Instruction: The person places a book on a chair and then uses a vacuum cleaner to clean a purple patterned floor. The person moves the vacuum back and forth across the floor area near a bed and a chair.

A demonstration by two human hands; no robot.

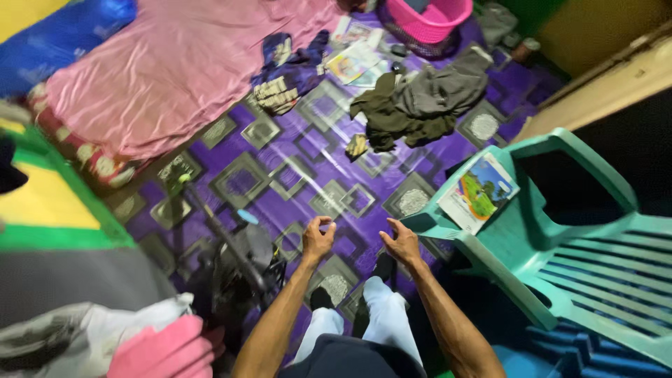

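Both my arms reach forward over my legs and black-socked feet. My left hand [317, 237] hangs above the purple patterned floor mat [301, 175] with its fingers curled loosely and nothing in it. My right hand [402, 243] is beside it, fingers spread, empty, close to the front corner of a teal plastic chair [560, 238]. A colourful booklet [479, 192] lies on the chair's armrest, just right of my right hand.
A mattress under a pink sheet [182, 63] lies at the back left. Dark clothes [420, 101] and papers [353, 59] are scattered on the floor near a pink basket [430, 17]. A dark floor fan [234, 262] stands left of my legs, with pink and white cloth [140, 343] beside it.
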